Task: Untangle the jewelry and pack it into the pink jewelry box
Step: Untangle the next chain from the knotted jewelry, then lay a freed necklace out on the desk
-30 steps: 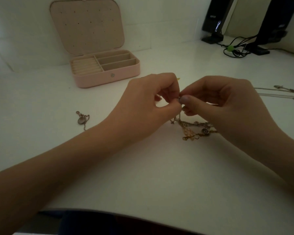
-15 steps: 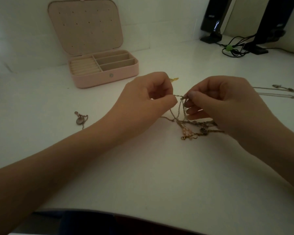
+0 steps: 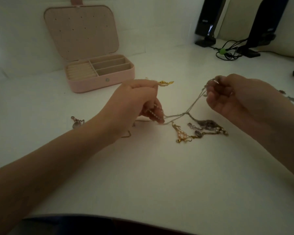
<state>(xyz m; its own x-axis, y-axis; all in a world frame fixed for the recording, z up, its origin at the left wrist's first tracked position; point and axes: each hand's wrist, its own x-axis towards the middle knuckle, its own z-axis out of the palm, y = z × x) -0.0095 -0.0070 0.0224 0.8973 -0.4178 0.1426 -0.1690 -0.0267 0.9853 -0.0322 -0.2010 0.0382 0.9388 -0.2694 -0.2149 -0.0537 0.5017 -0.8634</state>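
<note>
A tangle of thin gold and silver chains (image 3: 202, 128) with small beads lies on the white table between my hands. My left hand (image 3: 136, 102) grips a beaded strand in its curled fingers, a gold clasp end (image 3: 165, 82) sticking out above its knuckles. My right hand (image 3: 234, 97) pinches a silver chain (image 3: 193, 104) and holds it up off the table, stretched taut down to the tangle. The pink jewelry box (image 3: 100, 80) stands open at the back left, its compartments showing no jewelry.
A small pendant piece (image 3: 76, 122) lies on the table to the left of my left arm. More chain (image 3: 292, 97) lies at the right edge. Two black speakers (image 3: 209, 19) with cables (image 3: 227, 51) stand at the back right.
My hands have pulled apart, the right one rising to the right and the left one sliding left. The chain between them has drawn out of the tangle and stretched.
</note>
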